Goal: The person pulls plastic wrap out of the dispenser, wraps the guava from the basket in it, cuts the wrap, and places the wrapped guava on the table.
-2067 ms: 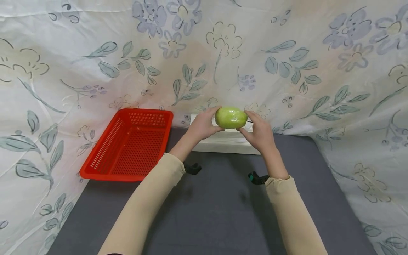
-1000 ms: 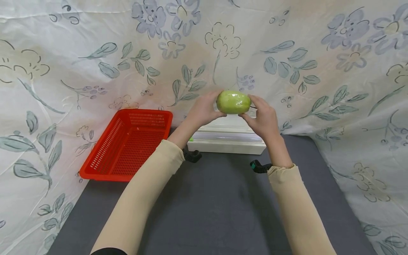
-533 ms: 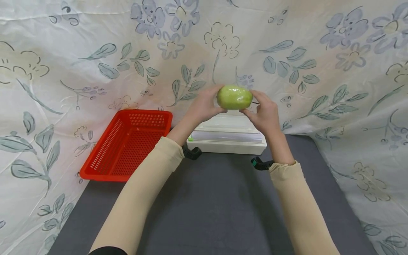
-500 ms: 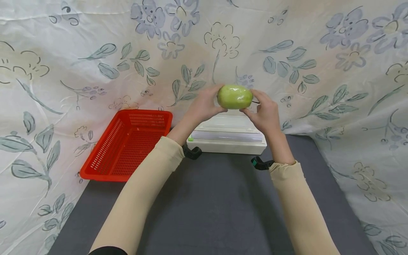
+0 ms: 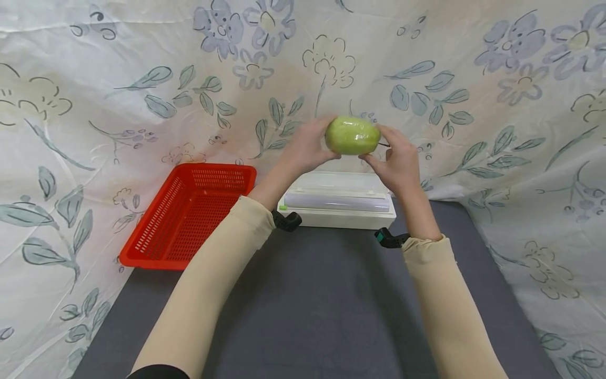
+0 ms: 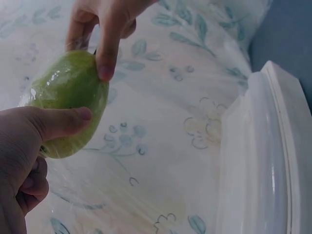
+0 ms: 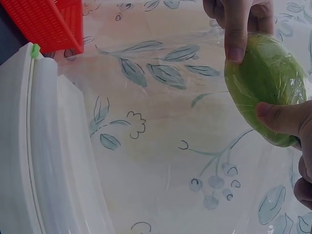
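A glossy green oval fruit (image 5: 352,136) with a thin dark stem at its right end is held up in the air on its side. Clear cling film covers it, shining and wrinkled in the left wrist view (image 6: 73,87). My left hand (image 5: 307,145) grips the left end, thumb below and fingers above. At the stem end, my right hand (image 5: 400,158) pinches it the same way. Below and behind stands a white cling film dispenser (image 5: 336,218) with a clear roll inside and a green tab at its left; its right side shows in full.
A red perforated plastic basket (image 5: 187,264) stands at the back left of the dark grey table (image 5: 322,295). Floral cloth (image 5: 331,100) hangs at the back and both sides. Black wrist mounts sit below each hand.
Both hands have lifted the fruit upward and slightly right, from in front of the dispenser to above it, so more of the dispenser shows. The grip is unchanged.
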Action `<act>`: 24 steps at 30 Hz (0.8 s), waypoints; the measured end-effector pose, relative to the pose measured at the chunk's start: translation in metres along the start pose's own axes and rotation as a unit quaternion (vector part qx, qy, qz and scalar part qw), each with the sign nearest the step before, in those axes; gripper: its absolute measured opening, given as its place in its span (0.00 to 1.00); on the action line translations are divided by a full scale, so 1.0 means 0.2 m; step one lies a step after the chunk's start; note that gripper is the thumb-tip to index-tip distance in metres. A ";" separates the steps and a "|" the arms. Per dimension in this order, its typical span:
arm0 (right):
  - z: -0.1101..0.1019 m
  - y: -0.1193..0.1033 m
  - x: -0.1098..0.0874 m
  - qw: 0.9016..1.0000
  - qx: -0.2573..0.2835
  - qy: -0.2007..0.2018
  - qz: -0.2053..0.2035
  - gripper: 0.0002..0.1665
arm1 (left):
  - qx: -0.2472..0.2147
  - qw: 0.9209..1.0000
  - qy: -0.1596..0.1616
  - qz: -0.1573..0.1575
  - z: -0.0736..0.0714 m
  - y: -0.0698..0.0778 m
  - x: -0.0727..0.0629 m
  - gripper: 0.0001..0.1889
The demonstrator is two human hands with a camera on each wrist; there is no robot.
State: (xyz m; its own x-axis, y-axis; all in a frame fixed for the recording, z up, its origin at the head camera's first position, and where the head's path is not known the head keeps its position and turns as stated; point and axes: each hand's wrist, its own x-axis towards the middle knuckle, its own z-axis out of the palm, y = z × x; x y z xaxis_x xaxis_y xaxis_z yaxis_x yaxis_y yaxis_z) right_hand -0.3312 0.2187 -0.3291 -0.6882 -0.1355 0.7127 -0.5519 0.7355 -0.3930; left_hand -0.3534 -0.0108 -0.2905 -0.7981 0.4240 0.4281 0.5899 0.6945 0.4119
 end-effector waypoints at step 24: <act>-0.08 -0.11 -0.26 0.999 0.017 0.023 -0.035 0.41 | 0.003 0.999 0.020 0.031 0.01 0.11 -0.29 0.44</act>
State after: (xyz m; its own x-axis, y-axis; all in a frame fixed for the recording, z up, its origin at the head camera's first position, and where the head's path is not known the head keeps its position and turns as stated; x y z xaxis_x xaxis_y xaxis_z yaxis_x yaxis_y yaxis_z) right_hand -0.2763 0.2199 -0.3481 -0.6261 -0.1547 0.7642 -0.6135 0.7026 -0.3604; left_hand -0.2944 -0.0194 -0.3091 -0.7540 0.4430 0.4849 0.6376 0.6712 0.3782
